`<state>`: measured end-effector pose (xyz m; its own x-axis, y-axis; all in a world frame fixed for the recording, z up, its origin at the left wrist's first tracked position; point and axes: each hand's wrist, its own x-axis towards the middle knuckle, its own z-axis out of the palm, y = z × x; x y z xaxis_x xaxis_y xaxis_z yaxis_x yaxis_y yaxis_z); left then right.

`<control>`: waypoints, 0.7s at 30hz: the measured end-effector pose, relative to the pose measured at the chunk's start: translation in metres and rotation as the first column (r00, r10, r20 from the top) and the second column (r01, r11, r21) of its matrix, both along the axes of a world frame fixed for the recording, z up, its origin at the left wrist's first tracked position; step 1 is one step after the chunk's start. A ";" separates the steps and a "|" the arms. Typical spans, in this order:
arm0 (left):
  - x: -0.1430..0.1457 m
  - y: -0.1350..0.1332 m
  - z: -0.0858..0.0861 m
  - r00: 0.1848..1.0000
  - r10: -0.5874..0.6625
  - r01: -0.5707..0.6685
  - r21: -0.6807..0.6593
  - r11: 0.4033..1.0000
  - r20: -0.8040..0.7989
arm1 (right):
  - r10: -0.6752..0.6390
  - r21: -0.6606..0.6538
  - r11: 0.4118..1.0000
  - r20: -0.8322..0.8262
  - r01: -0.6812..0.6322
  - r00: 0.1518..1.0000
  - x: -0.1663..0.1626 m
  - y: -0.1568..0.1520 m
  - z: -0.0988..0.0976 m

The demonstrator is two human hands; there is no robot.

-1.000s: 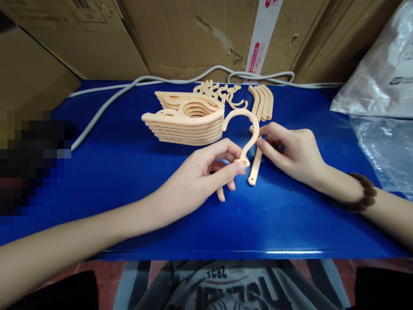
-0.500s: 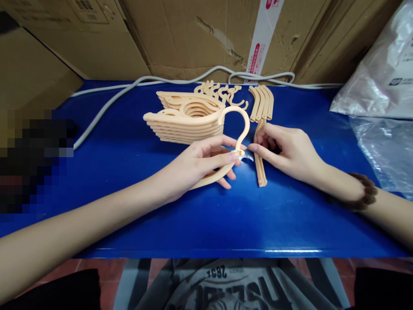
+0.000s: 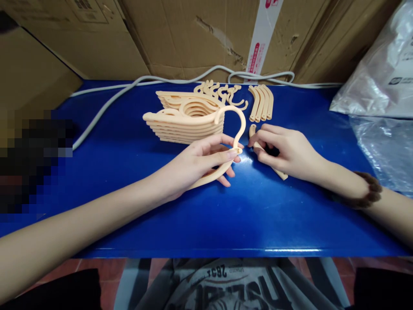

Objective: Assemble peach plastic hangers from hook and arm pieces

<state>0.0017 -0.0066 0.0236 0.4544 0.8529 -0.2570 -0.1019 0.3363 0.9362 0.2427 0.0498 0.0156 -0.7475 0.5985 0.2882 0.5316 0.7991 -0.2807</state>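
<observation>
My left hand (image 3: 209, 157) is closed on a cream plastic hanger piece, a curved arm joined to a hook (image 3: 241, 122) that stands up past the fingertips. Part of that arm is hidden behind the palm. To its right, my right hand (image 3: 284, 148) pinches a separate cream hanger arm (image 3: 281, 174), which slants down toward the right under the fingers. Behind the left hand sits a stack of cream hanger parts (image 3: 180, 127). Several loose hooks (image 3: 222, 91) lie beyond it, and several more hanger arms (image 3: 262, 103) lie side by side to their right.
The blue table (image 3: 206, 224) carries a white cable (image 3: 142, 79) along its back. Cardboard boxes (image 3: 180, 38) form a wall behind. A clear plastic bag (image 3: 371, 73) stands at the right, and a blurred dark object (image 3: 35, 168) is at the left edge.
The hanger arm under my right hand has turned, its near end swinging to the right, and it now lies apart from the row behind. My left hand and hook have shifted slightly left.
</observation>
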 end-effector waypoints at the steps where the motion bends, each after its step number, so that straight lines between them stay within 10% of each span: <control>1: 0.000 0.000 0.000 1.000 -0.002 0.002 -0.003 1.000 0.004 | 0.005 0.008 1.000 -0.001 -0.005 1.000 0.000 0.000 0.000; 21: 0.000 0.000 0.004 1.000 -0.018 0.018 -0.012 1.000 -0.018 | -0.034 0.138 0.990 -0.041 0.039 0.999 0.002 -0.011 0.007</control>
